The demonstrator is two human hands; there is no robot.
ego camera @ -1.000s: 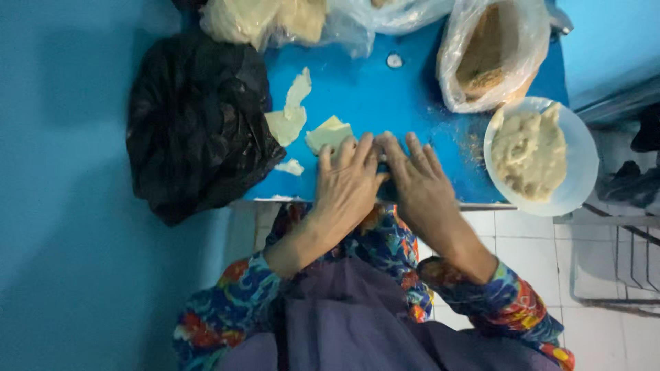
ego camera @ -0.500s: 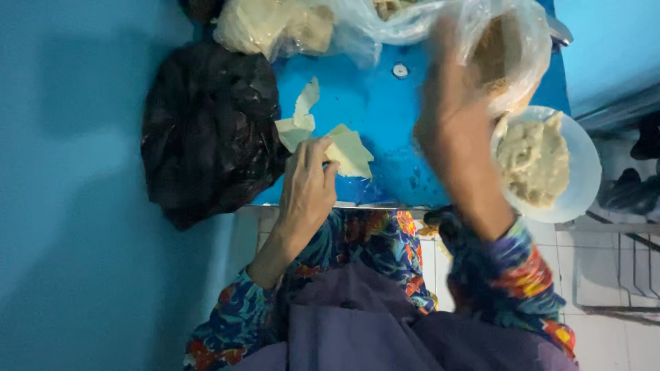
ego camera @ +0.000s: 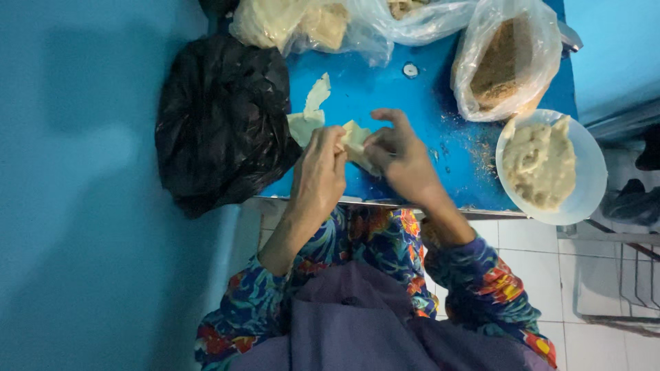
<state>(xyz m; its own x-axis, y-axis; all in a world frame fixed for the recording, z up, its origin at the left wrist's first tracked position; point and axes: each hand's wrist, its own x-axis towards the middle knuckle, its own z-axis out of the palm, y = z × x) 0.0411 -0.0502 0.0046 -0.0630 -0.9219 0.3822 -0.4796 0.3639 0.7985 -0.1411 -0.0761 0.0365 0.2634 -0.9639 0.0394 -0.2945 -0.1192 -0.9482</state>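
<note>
Blue table (ego camera: 385,82): black bag (ego camera: 220,117), clear bags (ego camera: 509,62), white bowl (ego camera: 588,172), prob. dough sheets (ego camera: 309,113).

Blue table (ego camera: 385,89); black bag (ego camera: 220,117); pale cream dough sheet (ego camera: 357,141); white bowl (ego camera: 588,192) of beige paste (ego camera: 540,161); clear bag (ego camera: 509,58) of brown crumbs; sleeves (ego camera: 481,288) floral, red-orange on blue; purple garment (ego camera: 344,323).

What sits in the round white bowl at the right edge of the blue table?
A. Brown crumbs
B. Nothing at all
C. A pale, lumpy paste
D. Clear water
C. The white bowl holds a mound of pale paste; the brown crumbs are in the clear bag beside it, on the blue table.
</note>
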